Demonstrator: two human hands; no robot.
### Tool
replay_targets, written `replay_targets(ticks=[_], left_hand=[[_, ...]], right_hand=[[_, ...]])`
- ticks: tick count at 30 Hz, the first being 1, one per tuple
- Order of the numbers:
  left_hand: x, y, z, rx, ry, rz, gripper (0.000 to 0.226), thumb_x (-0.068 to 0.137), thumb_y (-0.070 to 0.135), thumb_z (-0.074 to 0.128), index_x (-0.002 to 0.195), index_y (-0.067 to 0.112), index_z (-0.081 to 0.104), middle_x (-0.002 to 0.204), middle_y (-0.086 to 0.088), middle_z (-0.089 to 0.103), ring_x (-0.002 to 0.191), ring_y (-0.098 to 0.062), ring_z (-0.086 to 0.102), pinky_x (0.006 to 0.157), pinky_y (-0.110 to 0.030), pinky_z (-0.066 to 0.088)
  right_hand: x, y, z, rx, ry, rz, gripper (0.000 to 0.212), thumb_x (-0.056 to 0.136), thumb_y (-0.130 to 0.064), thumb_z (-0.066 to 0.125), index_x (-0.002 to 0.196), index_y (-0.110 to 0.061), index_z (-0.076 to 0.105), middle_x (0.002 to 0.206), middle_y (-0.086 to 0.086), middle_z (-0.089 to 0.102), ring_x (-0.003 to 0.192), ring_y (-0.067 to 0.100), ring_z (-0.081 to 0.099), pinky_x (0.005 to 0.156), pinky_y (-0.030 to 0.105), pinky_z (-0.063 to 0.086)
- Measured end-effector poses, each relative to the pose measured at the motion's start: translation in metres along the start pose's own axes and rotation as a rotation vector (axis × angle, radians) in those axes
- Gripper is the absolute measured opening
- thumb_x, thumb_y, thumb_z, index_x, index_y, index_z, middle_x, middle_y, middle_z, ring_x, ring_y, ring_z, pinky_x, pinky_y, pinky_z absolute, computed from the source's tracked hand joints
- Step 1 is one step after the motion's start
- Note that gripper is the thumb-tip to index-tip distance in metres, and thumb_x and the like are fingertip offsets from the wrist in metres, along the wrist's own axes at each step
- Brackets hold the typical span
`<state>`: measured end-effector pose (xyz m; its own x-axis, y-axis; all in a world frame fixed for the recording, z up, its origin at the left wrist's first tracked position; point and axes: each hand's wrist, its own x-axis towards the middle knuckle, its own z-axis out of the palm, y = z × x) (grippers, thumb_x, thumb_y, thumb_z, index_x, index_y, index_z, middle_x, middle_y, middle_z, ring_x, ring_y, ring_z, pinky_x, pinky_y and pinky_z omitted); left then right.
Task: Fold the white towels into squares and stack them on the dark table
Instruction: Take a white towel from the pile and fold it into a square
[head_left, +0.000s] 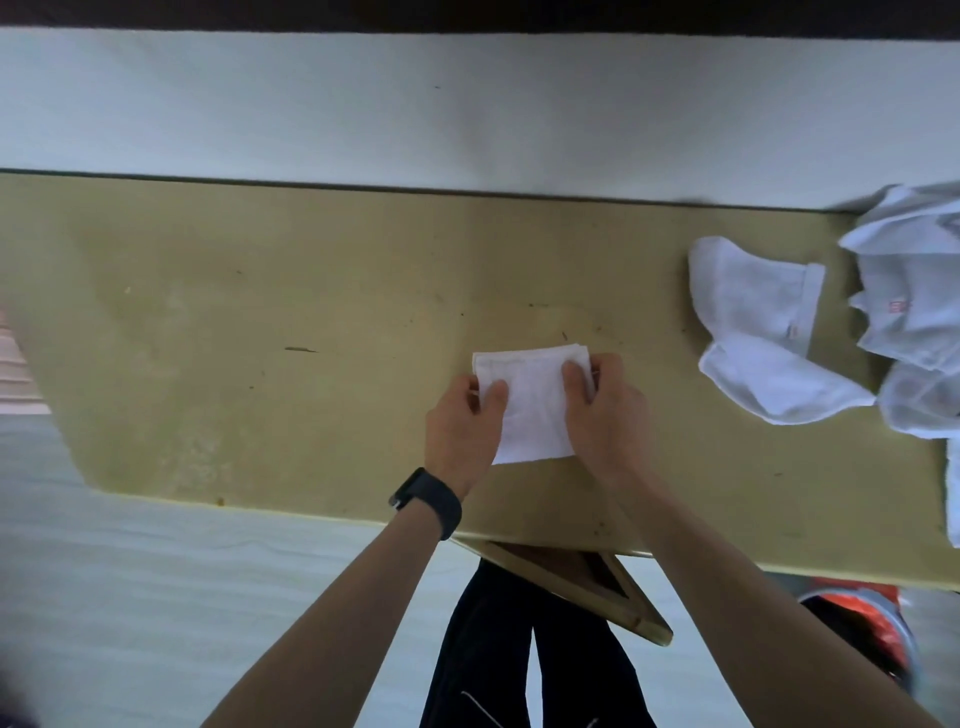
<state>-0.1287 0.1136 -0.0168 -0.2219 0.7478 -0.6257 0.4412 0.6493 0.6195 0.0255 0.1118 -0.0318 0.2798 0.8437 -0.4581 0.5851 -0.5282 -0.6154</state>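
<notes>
A small folded white towel (532, 410), roughly square, lies on the olive-yellow table (260, 338) near its front edge. My left hand (460, 431) grips the towel's left edge, thumb on top. My right hand (605, 410) grips its right edge, thumb on top and fingers curled at the side. A heap of unfolded white towels (904, 317) lies at the table's right end, with one crumpled towel (753, 322) nearest to my hands.
A white wall (467, 114) runs behind the table's far edge. A wooden triangular brace (587, 582) juts out under the front edge above my dark trousers. An orange and grey object (872, 618) sits on the floor at the lower right. A black watch (428, 501) is on my left wrist.
</notes>
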Motion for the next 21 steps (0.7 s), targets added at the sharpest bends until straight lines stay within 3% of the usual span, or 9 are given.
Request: replay_targets(ticks=[3, 7, 11, 16, 19, 21], left_hand=[[0.0, 0.0, 0.0, -0.032, 0.017, 0.008, 0.03, 0.098, 0.041, 0.053, 0.092, 0.012, 0.056, 0.075, 0.0, 0.054, 0.063, -0.014, 0.045, 0.054, -0.024, 0.037], [0.0, 0.002, 0.002, -0.024, 0.043, 0.014, 0.031, 0.098, 0.041, 0.052, 0.081, 0.016, 0.049, 0.068, 0.004, 0.048, 0.058, -0.012, 0.041, 0.05, -0.022, 0.034], [0.001, 0.004, 0.004, -0.05, 0.077, 0.037, 0.025, 0.099, 0.04, 0.051, 0.09, 0.016, 0.052, 0.069, -0.001, 0.05, 0.058, -0.014, 0.043, 0.05, -0.026, 0.037], [0.002, 0.007, 0.003, 0.034, 0.09, 0.002, 0.019, 0.096, 0.042, 0.05, 0.096, 0.023, 0.049, 0.074, 0.0, 0.061, 0.065, -0.02, 0.058, 0.057, -0.033, 0.052], [-0.002, 0.005, -0.001, 0.325, 0.155, 0.097, 0.037, 0.094, 0.055, 0.048, 0.116, 0.026, 0.043, 0.101, 0.0, 0.065, 0.084, -0.024, 0.063, 0.072, -0.043, 0.057], [-0.008, -0.003, -0.004, 0.508, 0.21, 0.195, 0.051, 0.094, 0.054, 0.048, 0.134, 0.025, 0.037, 0.124, -0.002, 0.054, 0.107, -0.025, 0.055, 0.082, -0.045, 0.053]], right_hand=[[0.003, -0.001, 0.001, -0.02, -0.003, 0.013, 0.031, 0.101, -0.051, 0.04, 0.108, -0.023, 0.051, 0.083, -0.007, 0.062, 0.074, 0.014, 0.06, 0.063, 0.035, 0.047], [0.007, -0.004, 0.001, -0.077, 0.013, 0.014, 0.032, 0.1, -0.053, 0.039, 0.105, -0.023, 0.051, 0.084, -0.004, 0.063, 0.075, 0.018, 0.061, 0.067, 0.038, 0.051], [0.01, -0.007, 0.0, -0.159, 0.019, 0.011, 0.033, 0.099, -0.055, 0.038, 0.102, -0.024, 0.049, 0.08, -0.005, 0.062, 0.072, 0.018, 0.061, 0.067, 0.04, 0.053], [0.007, -0.012, -0.001, -0.296, 0.028, -0.016, 0.035, 0.1, -0.054, 0.037, 0.105, -0.02, 0.046, 0.078, -0.001, 0.061, 0.072, 0.025, 0.06, 0.064, 0.035, 0.042], [-0.002, -0.014, -0.011, -0.38, 0.085, -0.066, 0.039, 0.098, -0.053, 0.042, 0.113, -0.017, 0.046, 0.097, 0.003, 0.063, 0.082, 0.029, 0.061, 0.068, 0.034, 0.039], [-0.011, -0.009, -0.02, -0.422, 0.17, -0.098, 0.041, 0.097, -0.048, 0.048, 0.12, -0.014, 0.049, 0.111, 0.006, 0.059, 0.094, 0.028, 0.058, 0.072, 0.032, 0.036]])
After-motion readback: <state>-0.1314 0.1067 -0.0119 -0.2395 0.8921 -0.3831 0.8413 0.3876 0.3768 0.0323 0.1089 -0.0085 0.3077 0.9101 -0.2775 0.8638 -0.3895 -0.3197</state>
